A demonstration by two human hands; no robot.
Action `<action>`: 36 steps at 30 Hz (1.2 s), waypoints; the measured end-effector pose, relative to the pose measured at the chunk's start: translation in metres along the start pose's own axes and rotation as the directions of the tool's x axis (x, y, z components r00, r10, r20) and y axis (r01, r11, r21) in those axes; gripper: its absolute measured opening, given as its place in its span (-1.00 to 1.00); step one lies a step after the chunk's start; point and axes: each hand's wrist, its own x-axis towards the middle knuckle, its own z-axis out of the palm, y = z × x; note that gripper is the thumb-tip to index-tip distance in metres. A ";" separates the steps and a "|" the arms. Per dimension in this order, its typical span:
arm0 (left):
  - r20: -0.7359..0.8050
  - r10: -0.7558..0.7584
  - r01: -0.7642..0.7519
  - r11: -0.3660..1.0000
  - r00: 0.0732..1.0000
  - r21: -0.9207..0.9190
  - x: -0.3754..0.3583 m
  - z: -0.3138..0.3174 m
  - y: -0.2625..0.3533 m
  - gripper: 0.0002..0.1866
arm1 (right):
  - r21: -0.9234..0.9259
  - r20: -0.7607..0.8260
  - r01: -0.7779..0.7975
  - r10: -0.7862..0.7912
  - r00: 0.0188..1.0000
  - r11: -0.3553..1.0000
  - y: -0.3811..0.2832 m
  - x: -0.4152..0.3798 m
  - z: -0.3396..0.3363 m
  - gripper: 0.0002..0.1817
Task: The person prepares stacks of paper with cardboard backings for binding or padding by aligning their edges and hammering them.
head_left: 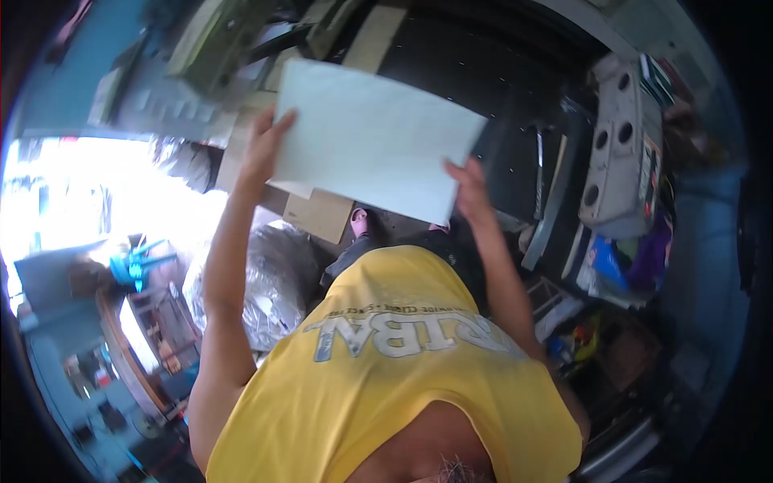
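A pale, flat rectangular sheet (374, 141) is held up in front of my body, slightly tilted, its right end lower than its left. My left hand (267, 145) grips its left edge, with the thumb on the near face. At the right edge, near the lower corner, my right hand (469, 187) pinches the sheet. The fingers behind the sheet are hidden on both sides. Below the sheet lies a brown cardboard piece (319, 216), close to my feet.
A dark surface (451, 60) extends behind the sheet, with a hammer (539, 169) on its right part. Farther right stands a grey block with round holes (608, 153). Clear plastic bags (274, 278) lie at lower left, beside my left arm.
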 end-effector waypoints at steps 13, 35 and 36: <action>0.019 -0.018 0.001 0.752 1.000 0.659 0.190 -0.205 -0.240 -0.56 | -0.767 -0.263 0.085 -0.433 0.862 0.636 0.093 0.036 0.088 -0.78; 0.853 0.511 -0.994 -0.061 -0.110 -0.091 -0.134 0.452 -0.102 -0.44 | 0.005 -0.848 0.192 -0.098 0.521 0.981 -0.034 -0.255 -0.180 -0.82; 0.851 0.513 -0.992 -0.099 -0.114 -0.073 -0.134 0.457 -0.106 -0.42 | 0.001 -0.845 0.199 -0.105 0.524 0.980 -0.036 -0.256 -0.184 -0.80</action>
